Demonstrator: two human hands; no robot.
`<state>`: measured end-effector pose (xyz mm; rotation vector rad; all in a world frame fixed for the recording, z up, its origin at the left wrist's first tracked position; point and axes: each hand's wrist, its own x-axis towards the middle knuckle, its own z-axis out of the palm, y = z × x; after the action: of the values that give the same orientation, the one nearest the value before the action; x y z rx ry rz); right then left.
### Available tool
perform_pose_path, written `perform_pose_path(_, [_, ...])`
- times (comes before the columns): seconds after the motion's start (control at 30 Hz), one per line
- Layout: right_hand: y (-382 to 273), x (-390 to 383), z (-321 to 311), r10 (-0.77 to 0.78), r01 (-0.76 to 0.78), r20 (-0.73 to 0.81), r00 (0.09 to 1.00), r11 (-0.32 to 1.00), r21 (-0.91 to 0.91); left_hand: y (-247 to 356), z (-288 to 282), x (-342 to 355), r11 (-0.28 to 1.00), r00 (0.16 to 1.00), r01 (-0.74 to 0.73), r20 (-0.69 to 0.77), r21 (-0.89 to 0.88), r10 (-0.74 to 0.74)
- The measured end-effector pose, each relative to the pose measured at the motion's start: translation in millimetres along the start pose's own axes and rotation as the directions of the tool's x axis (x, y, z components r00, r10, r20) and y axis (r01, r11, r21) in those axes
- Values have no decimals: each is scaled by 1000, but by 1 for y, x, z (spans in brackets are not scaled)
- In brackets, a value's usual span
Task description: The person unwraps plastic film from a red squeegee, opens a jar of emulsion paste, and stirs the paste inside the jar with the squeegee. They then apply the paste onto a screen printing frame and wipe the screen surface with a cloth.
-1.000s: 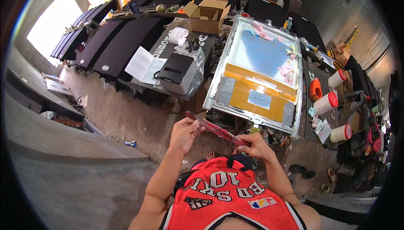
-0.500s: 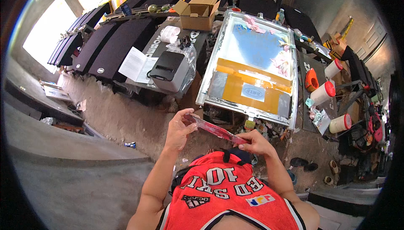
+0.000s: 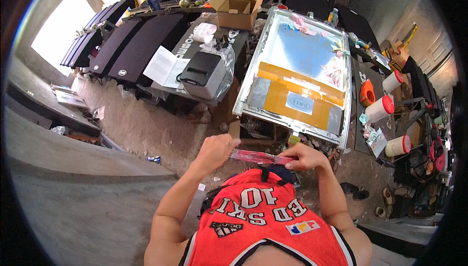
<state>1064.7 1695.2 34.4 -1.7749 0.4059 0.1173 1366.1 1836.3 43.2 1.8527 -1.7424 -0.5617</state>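
A long, red-stained squeegee [image 3: 258,156] is held crosswise over my red jersey. My left hand [image 3: 216,150] is closed round its left end, back of the hand upward. My right hand [image 3: 305,157] grips the right end with thumb and fingers. Just beyond my hands lies a metal-framed printing screen [image 3: 243,101], with orange tape [image 3: 278,103] across its near half, a small light label [image 3: 300,103] on the tape and pink and pale scraps [image 3: 334,73] along its far and right edges.
Left of the screen, a black-and-grey machine [image 3: 201,73] sits beside papers [image 3: 163,68] and an open cardboard box [image 3: 236,15]. Rows of black-covered boards [image 3: 151,49] stretch back left. Red-lidded tubs [image 3: 378,110] and an orange object [image 3: 366,90] stand at right. A concrete ledge [image 3: 97,193] borders my left.
My left hand has turned so its back faces up, and the squeegee's left end has dropped, so it lies more level. Both hands still hold it.
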Motion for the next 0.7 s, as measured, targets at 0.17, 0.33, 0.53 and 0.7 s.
perform_pose_path(0.17, [2, -6, -8, 109, -110, -15, 994, 993, -41, -34, 10, 9, 983, 972, 173, -152, -57, -180])
perform_pose_path(0.33, [1, -20, -18, 60, -52, -93, 994, 995, 86, -57, 12, 4, 953, 981, 139, -93, -270, -170])
perform_pose_path(0.53, [1, -23, -20, 120, -103, -132, 984, 987, 126, -36, 12, 3, 627, 964, 223, 75, -747, -254])
perform_pose_path(0.7, [3, -24, -22, 59, -52, -143, 988, 997, 51, -21, 2, 4, 950, 993, -7, -112, -311, -30])
